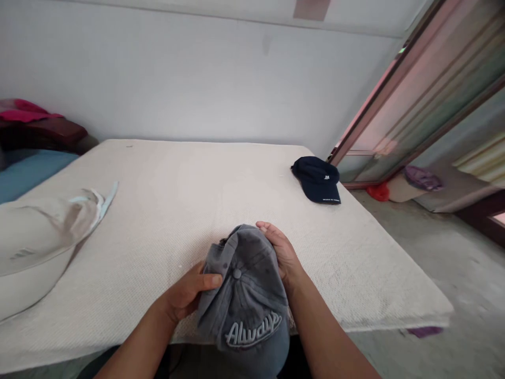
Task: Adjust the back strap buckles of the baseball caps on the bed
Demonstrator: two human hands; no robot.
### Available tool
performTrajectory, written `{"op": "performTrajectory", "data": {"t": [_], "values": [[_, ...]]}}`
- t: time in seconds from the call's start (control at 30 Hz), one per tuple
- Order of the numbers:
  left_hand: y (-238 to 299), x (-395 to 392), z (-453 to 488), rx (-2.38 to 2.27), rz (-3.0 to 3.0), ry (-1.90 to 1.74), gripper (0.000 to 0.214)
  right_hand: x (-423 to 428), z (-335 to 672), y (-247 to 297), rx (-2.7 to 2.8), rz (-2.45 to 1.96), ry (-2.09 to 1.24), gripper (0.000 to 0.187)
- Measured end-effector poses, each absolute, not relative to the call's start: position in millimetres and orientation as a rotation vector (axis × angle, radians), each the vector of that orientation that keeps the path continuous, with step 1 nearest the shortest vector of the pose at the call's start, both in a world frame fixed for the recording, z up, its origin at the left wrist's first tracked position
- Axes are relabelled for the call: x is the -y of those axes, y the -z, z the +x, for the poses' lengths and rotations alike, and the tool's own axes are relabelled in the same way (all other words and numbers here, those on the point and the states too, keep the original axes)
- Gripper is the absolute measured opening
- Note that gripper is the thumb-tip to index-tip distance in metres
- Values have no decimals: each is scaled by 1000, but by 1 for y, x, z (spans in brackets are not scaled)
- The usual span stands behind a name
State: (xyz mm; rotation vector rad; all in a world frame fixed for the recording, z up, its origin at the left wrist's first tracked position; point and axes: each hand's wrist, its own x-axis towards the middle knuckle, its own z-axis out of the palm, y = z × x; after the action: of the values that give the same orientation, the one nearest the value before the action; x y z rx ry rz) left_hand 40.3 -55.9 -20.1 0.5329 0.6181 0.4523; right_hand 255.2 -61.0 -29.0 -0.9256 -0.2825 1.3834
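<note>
A grey baseball cap (256, 284) with raised "Always" lettering is between my two hands at the near edge of the bed-like surface, its brim pointing toward me. My left hand (189, 289) grips the cap's left side, thumb on top and the other fingers hidden beneath or behind it. On the opposite side, my right hand (282, 255) is curled along the crown, its fingertips showing past the far edge. The crown is partly folded inward on the left.
A cream textured cover (189, 195) lies over the flat surface. At the far right corner rests a navy cap (315, 176); a pale beige cap (35, 237) is at the left. Behind stands a white wall (177, 79), with a sliding door (394, 105) on the right.
</note>
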Motion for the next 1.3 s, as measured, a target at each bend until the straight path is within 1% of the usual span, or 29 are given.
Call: {"op": "performTrajectory", "data": {"t": [0.1,0.2,0.27,0.37,0.43,0.53,0.63,0.7,0.77,0.87,0.97,1.07,1.17,1.3], "values": [[20,56,43,-647,392,-559,26,59,254,30,299,-933,-1380,29],[20,45,38,-738,208,-715,15,60,253,33,335,-984,-1409,23],[19,33,33,-794,146,-861,20,63,253,36,389,-1052,-1445,21],[14,16,23,-854,100,-1099,31,71,255,39,488,-1129,-1559,27],[9,8,18,-888,76,-1220,35,77,256,40,526,-1098,-1674,33],[3,2,13,-923,39,-1300,36,84,256,40,583,-962,-1811,32],[5,-3,9,-927,14,-1319,37,86,255,40,596,-866,-1911,39],[9,-8,6,-913,17,-1336,38,84,256,39,555,-834,-1893,43],[14,-13,2,-900,16,-1345,37,81,259,40,526,-808,-1813,42],[19,-17,-1,-893,9,-1299,29,78,271,43,540,-781,-1735,36],[22,-13,2,-920,53,-1174,20,77,286,46,593,-783,-1751,32],[27,-8,11,-965,90,-1055,16,74,300,45,637,-805,-1747,34],[33,-6,18,-918,29,-1032,20,63,312,36,642,-845,-1628,36],[37,-6,24,-855,-53,-995,22,26,331,10,712,-838,-1383,40]]}}
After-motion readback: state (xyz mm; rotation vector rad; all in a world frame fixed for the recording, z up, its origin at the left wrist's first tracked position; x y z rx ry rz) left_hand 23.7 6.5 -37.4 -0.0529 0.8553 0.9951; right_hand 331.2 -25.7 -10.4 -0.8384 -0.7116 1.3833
